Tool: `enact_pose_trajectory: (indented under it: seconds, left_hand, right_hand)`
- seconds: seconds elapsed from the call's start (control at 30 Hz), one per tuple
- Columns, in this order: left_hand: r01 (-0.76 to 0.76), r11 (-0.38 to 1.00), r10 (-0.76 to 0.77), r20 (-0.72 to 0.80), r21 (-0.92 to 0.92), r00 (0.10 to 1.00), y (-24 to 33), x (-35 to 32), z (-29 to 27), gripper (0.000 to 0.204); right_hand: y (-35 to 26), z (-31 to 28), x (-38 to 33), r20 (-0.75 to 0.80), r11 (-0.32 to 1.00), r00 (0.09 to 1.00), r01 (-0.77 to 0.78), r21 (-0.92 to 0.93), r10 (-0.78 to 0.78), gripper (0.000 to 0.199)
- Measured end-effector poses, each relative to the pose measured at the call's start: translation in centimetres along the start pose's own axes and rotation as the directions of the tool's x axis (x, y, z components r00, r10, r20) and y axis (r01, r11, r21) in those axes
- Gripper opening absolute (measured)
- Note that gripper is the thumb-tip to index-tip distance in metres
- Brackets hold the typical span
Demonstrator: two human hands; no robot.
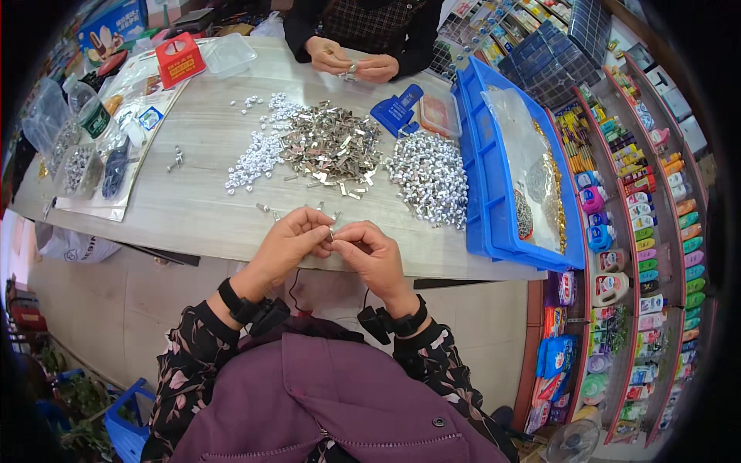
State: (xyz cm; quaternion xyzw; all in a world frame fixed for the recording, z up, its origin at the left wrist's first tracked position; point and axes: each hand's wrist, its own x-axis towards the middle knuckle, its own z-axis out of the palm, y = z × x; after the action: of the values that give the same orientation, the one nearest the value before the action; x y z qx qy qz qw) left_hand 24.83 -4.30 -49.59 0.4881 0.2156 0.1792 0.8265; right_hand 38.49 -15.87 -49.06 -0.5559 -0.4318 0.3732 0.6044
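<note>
My left hand and my right hand meet over the near edge of the table. Pinched between their fingertips is a small metal piece, mostly hidden by the fingers. Just beyond them lie a few loose small metal parts. Farther off is a heap of flat metal clips. Small white-silver round pieces are spread on its left, and a denser heap of similar shiny pieces lies on its right.
A co-worker's hands hold a small metal part across the table. On the right stands a blue crate with a plastic bag, beside packed shop shelves. A blue tool-like object, red box and clear tub surround the heaps.
</note>
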Motion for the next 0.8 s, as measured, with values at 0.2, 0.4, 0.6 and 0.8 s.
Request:
enact_pose_trajectory:
  seconds: [0.2, 0.4, 0.6, 0.8]
  left_hand:
    - [-0.030, 0.999, 0.030, -0.005, 0.029, 1.000, -0.6, 0.1, -0.2, 0.014]
    - [-0.150, 0.986, 0.152, -0.025, 0.073, 0.988, -1.4, -0.1, 1.0, 0.015]
    - [-0.217, 0.946, 0.226, -0.010, 0.241, 0.974, -2.5, 0.2, 1.1, 0.017]
    - [-0.175, 0.963, 0.190, -0.055, 0.206, 0.980, -1.9, -0.2, 1.0, 0.015]
  right_hand:
    - [0.7, 0.2, 0.2, -0.006, 0.998, 0.999, 0.050, -0.032, -0.050, 0.010]
    - [0.1, 0.1, 0.2, 0.003, 0.980, 0.987, -0.160, 0.116, 0.160, 0.015]
    - [1.0, -1.2, 1.0, 0.093, 0.977, 0.982, -0.150, -0.153, 0.165, 0.019]
    - [1.1, -0.3, 1.3, 0.070, 0.965, 0.994, -0.059, -0.257, 0.079, 0.018]
